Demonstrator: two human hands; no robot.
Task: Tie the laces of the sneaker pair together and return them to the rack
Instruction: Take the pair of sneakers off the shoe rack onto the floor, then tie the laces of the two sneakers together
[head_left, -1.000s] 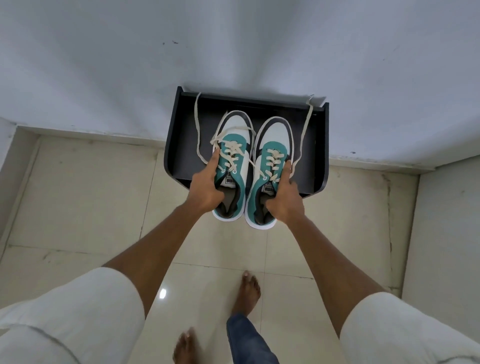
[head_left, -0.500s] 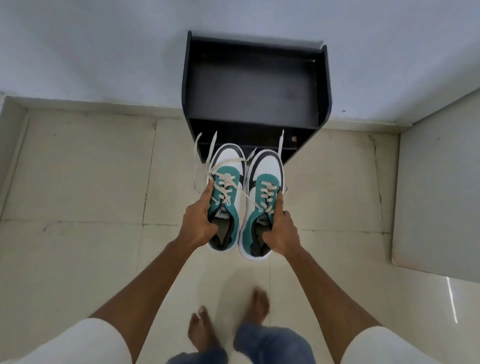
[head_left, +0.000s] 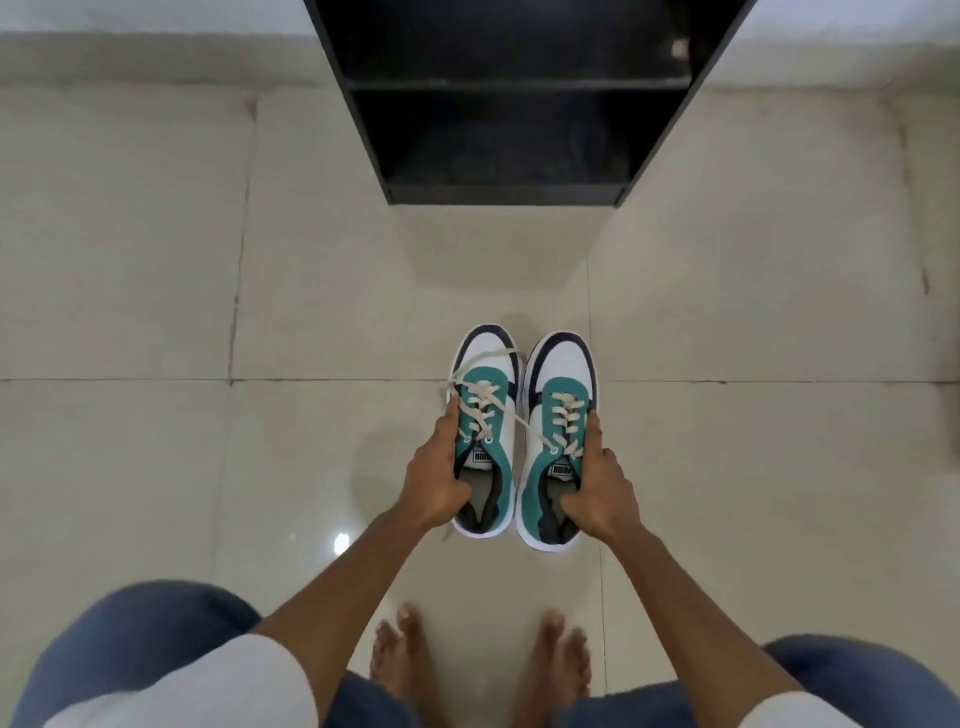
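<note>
The black wooden shoe rack (head_left: 519, 130) was cut off at the top edge. Two teal-and-white lace-up sneakers (head_left: 519, 431) stood side by side on the cream tiled floor (head_left: 156, 312), near the rack. The left hand (head_left: 434, 480) and right hand (head_left: 597, 488) each held one in its grip, with the loose lace ends partly hidden.

Head-worn camera looks steeply down, close above floor (head_left: 156, 260) and rack (head_left: 498, 197).

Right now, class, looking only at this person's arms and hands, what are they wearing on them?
Both arms are bare below short white sleeves: the left sleeve shows at the lower left, the right sleeve just at the lower right edge. The left hand and right hand wear no gloves; no rings, watch or bracelets show on them.
</note>
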